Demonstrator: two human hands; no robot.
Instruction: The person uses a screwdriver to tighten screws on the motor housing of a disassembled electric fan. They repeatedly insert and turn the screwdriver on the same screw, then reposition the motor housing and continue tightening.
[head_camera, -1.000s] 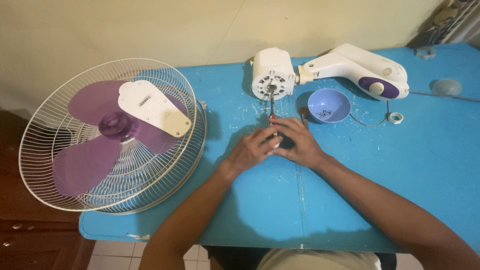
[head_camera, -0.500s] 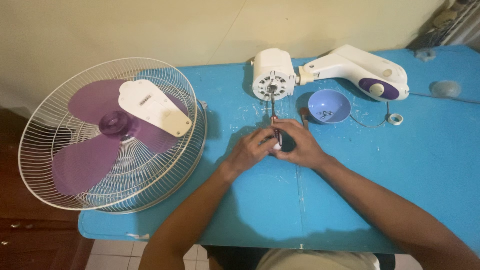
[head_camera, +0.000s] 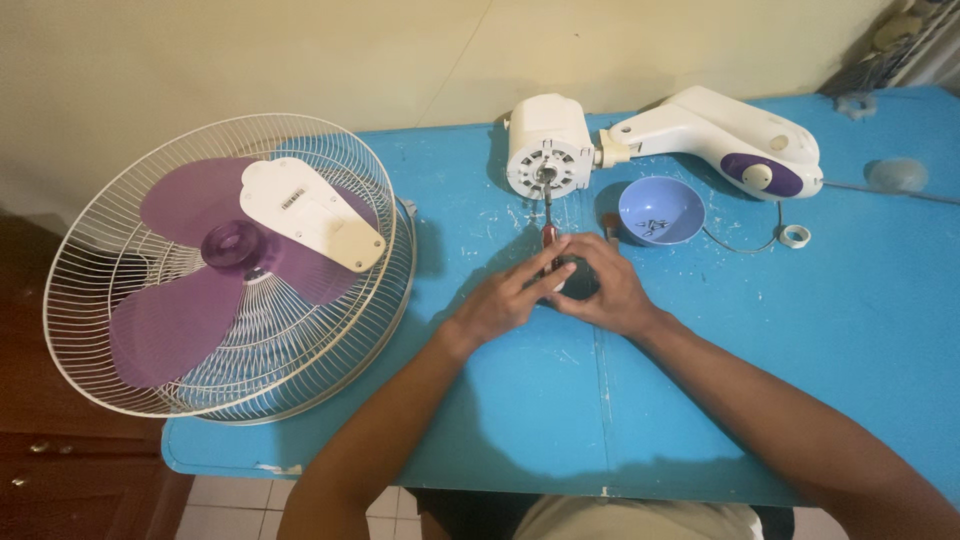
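Note:
Both hands meet at the middle of the blue table (head_camera: 760, 340), just in front of the white fan motor housing (head_camera: 547, 152). My left hand (head_camera: 505, 298) and my right hand (head_camera: 600, 285) are closed together around a small dark object, mostly hidden by the fingers. A thin tool with a red handle (head_camera: 548, 235) stands up between my fingers, its metal shaft reaching the motor's front. The white and purple fan body (head_camera: 735, 140) lies behind, joined to the motor.
A fan grille (head_camera: 130, 330) with purple blades (head_camera: 165, 320) and a white cover plate (head_camera: 312, 212) lies at the table's left end, overhanging the edge. A light blue bowl (head_camera: 660, 208) holds small screws. A small white ring (head_camera: 795, 236) and a thin cord lie to the right.
My hands have stayed in the same place; the fingers shifted slightly around the tool and the dark object.

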